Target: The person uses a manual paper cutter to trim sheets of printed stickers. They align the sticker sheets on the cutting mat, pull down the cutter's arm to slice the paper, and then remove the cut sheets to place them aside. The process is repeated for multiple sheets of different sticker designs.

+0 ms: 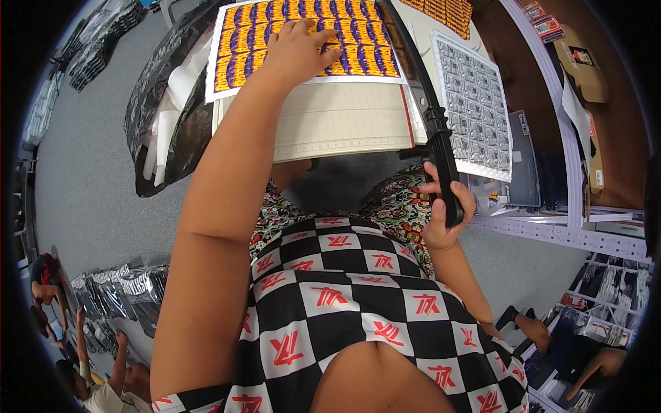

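A white-edged sheet of orange and purple printed stickers (237, 48) lies on the cream bed of a guillotine paper cutter (337, 124). My left hand (299, 55) rests on the sheet, palm down with its fingers spread. Along the sheet's right side runs the cutter's long black blade arm, ending near me in a black handle (441, 148). Around that handle my right hand (447, 220) is closed, thumb on the near side. From this view I cannot tell whether the blade touches the sheet.
Right of the cutter lie a sheet of grey printed stickers (475, 107) and another orange sheet (444, 15). A black plastic bag (158, 103) with white paper scraps hangs at the left. A metal rack post (568, 138) stands right. People sit at lower left; another is lower right.
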`<state>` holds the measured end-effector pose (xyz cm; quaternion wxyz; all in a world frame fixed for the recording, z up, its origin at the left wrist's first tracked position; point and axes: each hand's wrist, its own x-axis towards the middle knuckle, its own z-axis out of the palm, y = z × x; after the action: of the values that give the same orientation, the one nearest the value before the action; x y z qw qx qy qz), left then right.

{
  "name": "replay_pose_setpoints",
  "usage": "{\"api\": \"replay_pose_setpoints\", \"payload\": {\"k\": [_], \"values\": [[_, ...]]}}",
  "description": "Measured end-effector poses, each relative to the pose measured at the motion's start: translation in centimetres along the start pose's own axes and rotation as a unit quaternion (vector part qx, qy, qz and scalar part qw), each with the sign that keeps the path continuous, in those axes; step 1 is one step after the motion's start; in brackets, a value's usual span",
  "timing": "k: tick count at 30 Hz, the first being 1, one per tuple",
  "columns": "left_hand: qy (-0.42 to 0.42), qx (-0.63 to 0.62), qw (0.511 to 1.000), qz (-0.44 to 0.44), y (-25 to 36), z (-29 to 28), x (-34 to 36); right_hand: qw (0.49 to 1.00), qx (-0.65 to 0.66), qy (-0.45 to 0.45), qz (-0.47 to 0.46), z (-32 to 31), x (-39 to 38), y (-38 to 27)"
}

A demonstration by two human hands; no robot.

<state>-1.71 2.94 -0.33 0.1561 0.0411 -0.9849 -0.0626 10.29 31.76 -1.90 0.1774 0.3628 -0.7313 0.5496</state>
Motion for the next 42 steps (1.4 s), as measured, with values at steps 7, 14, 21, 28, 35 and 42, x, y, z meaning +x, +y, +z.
{"api": "replay_pose_setpoints", "payload": {"k": [7,14,21,28,35,42], "values": [[-0.006,-0.004,1.000,0.001,-0.1,-0.1,-0.1,1.000,0.009,0.004,-0.005,0.1,-0.5,0.6],[0.023,-0.012,1.000,0.007,0.0,0.1,-0.2,1.000,-0.004,-0.009,-0.003,0.1,-0.9,0.9],[0.000,0.004,1.000,0.005,-0.2,0.0,-0.1,1.000,0.002,0.001,-0.003,0.4,-0.9,0.8],[0.009,0.013,1.000,0.012,0.0,0.1,0.0,1.000,-0.001,-0.004,-0.017,0.3,-1.2,1.4],[-0.003,0.005,1.000,0.005,0.0,-0.2,-0.2,1.000,0.014,0.001,-0.006,0.6,-1.5,1.4],[0.027,0.004,0.999,0.024,-0.4,0.8,-0.1,1.000,0.029,0.006,-0.001,0.8,-2.1,2.0]]}}
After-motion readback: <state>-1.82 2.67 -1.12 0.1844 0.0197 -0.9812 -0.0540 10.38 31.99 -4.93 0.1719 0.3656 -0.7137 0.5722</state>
